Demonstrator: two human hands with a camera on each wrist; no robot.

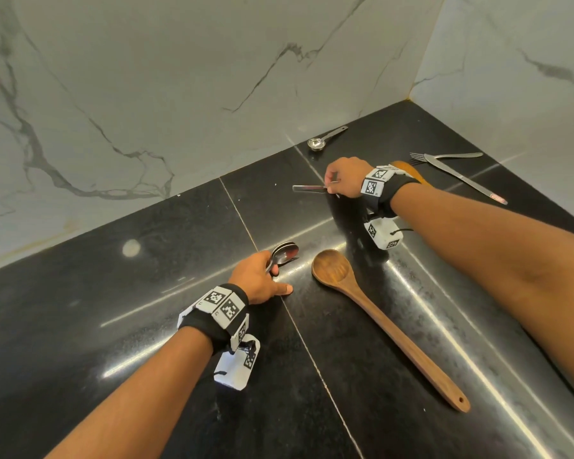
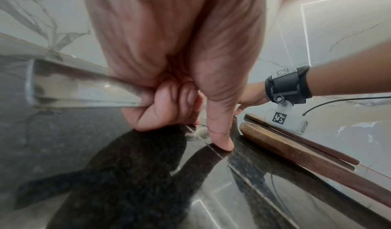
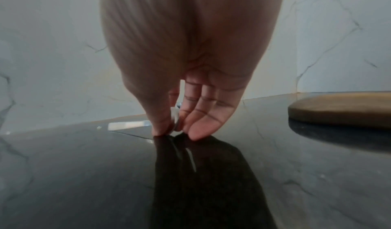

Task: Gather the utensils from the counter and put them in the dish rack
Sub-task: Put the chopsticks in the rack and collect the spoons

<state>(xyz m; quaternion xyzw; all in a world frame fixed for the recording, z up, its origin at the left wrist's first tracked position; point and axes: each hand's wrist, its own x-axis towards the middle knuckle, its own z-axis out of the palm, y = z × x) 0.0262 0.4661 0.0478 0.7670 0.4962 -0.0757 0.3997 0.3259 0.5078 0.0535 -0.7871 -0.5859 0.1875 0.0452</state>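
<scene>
My left hand (image 1: 272,273) grips a bundle of metal spoons (image 1: 284,253) by their handles (image 2: 84,88), while its thumb (image 2: 220,142) points down and touches the black counter (image 1: 146,293). Farther back, my right hand (image 1: 328,187) pinches a flat metal utensil (image 1: 307,188) between thumb and fingers, fingertips (image 3: 196,132) down at the counter. A large wooden spoon (image 1: 378,316) lies between my arms. A small metal measuring spoon (image 1: 325,137) lies by the back wall. A fork (image 1: 444,156) and knife (image 1: 464,178) lie at the right. No dish rack is in view.
A second wooden utensil (image 1: 411,170) lies partly hidden under my right wrist, seen as a flat wooden blade (image 3: 342,108) at the right. Marble walls (image 1: 179,94) close off the counter at the back and right, meeting in a corner.
</scene>
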